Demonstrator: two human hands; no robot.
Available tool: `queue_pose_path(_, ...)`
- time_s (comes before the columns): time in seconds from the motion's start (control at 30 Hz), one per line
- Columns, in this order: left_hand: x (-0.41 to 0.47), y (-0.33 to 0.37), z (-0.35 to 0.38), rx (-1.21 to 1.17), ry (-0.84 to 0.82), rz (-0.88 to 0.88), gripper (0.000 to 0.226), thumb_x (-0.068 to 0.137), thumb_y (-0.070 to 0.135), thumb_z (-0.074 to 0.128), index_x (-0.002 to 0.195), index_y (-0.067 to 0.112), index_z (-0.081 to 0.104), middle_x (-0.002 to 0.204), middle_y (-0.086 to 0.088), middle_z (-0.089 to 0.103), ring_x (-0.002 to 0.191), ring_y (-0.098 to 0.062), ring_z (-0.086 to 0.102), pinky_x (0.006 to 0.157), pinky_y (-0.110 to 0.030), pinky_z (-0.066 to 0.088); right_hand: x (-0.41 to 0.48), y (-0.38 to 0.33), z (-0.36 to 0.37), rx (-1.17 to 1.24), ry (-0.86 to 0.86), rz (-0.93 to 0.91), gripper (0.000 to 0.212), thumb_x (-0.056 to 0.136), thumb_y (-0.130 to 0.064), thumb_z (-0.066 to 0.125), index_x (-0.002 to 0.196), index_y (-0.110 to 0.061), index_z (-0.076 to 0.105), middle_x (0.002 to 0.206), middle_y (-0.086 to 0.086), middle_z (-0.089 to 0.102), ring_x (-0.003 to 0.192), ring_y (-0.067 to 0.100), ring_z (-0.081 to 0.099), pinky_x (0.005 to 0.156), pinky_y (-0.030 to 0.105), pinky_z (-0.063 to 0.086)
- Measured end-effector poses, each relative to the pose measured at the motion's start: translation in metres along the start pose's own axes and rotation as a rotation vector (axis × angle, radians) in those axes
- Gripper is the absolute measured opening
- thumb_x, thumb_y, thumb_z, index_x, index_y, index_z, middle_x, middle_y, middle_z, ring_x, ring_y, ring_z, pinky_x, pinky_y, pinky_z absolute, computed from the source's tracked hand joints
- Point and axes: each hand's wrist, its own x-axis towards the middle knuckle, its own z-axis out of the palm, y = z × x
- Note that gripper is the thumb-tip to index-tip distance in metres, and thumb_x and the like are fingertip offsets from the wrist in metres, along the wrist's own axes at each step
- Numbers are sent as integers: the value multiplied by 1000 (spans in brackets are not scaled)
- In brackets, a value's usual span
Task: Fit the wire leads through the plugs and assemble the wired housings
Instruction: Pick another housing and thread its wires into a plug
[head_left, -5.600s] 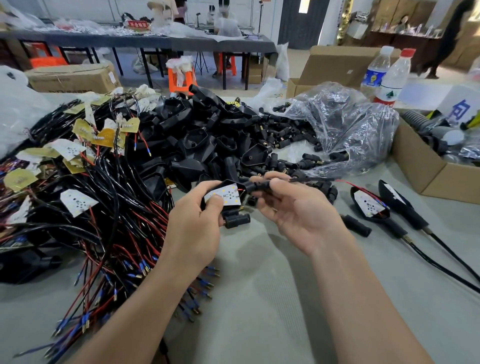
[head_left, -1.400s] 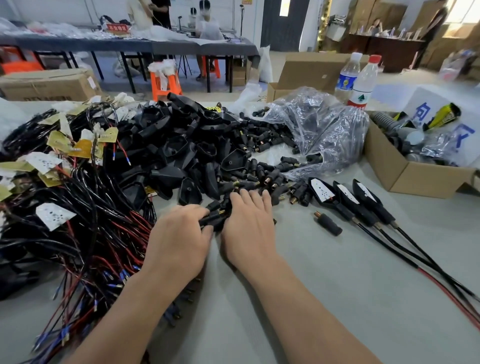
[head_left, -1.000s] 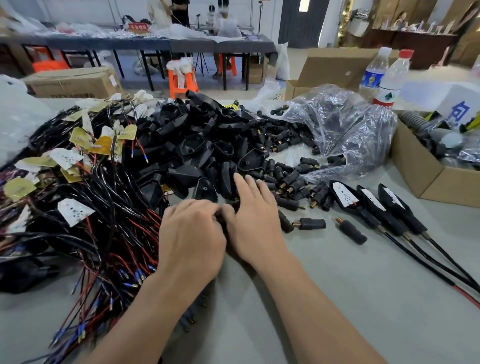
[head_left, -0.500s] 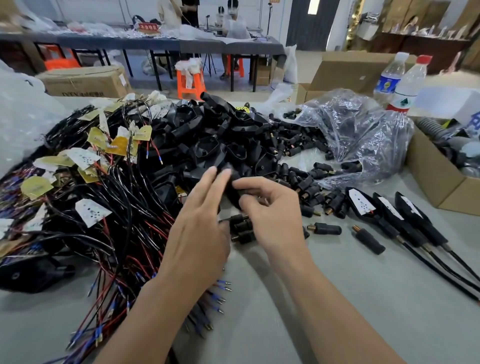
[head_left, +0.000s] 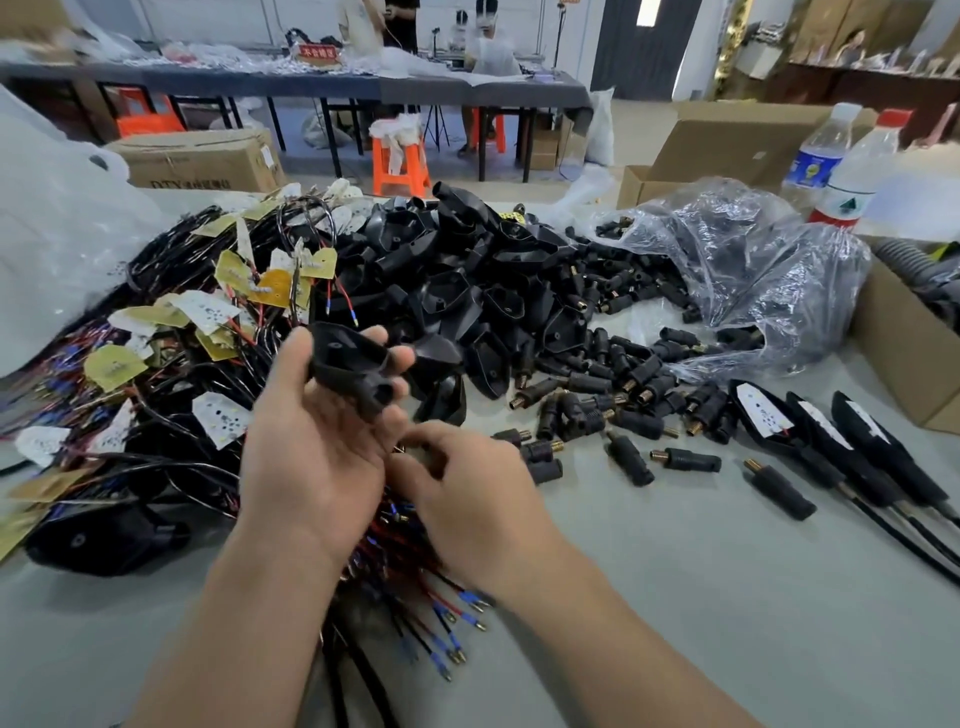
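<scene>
The left hand (head_left: 311, 452) has its fingers (head_left: 401, 358) curled round a black housing (head_left: 350, 364), thumb on its far left edge and fingertips wrapped over its right side, holding it raised above the counter (head_left: 675, 597) in front of the parts heaps. The housing is a matte plastic shell, a wide, roughly triangular cup with a small round hole in its floor, narrowing to a short tubular neck. Its hollow side faces up towards the camera. Its long axis runs from the broad end at upper left down to the neck at lower right, where the neck's mouth points towards the right hand (head_left: 467, 499). That hand sits just below and beside the left palm, fingers bent with thumb and forefinger drawn together; I cannot tell whether they pinch anything. Beneath both wrists lies a tangle of red and black wire leads (head_left: 447, 623) with blue-sleeved crimped tips, spreading left among small white and yellow boards (head_left: 218, 418). Behind the hands is a heap of empty housings (head_left: 467, 270), and to the right black plugs (head_left: 623, 374) with brass ends lie scattered. Further right three wired housings (head_left: 810, 431) lie side by side, cables trailing towards the near right.
</scene>
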Motion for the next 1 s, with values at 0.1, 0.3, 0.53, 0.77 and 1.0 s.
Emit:
queue_pose_path(0.1,3,13,-12,-68,-40,-66,52,100,51,50,108,5,75,94,-11,72,65,-14,62,51,-18,50,6,-7,9,-99,-17,-21,8,91,-34,65,97,-29,62,87,-4,70,88,23,64,78,39,54)
queue_pose_path(0.3,12,26,-37,-480,-366,-168,44,99,46,58,120,8,66,100,-7,65,72,-12,61,58,-15,54,7,8,-10,-150,-10,20,20,91,-13,56,82,-31,56,63,-9,55,65,16,55,66,30,49)
queue_pose_path(0.53,15,27,-39,-518,-499,-200,42,95,39,62,122,7,61,97,-9,65,71,-14,61,56,-17,53,4,12,-49,-541,185,120,40,82,-23,59,119,-37,62,99,2,73,99,32,65,76,36,44)
queue_pose_path(0.77,15,6,-16,-116,-284,-290,59,100,53,45,117,2,70,92,-9,66,58,-10,56,42,-15,46,8,23,-51,-711,276,62,32,92,-53,51,113,-33,63,111,-7,65,112,24,55,92,42,34)
queue_pose_path(1.0,17,-7,-11,107,-266,-303,58,99,50,46,111,0,75,87,-12,67,53,-12,54,39,-18,39,19,30,-32,-598,294,34,25,96,-41,57,86,-22,69,87,2,69,94,29,59,82,39,33)
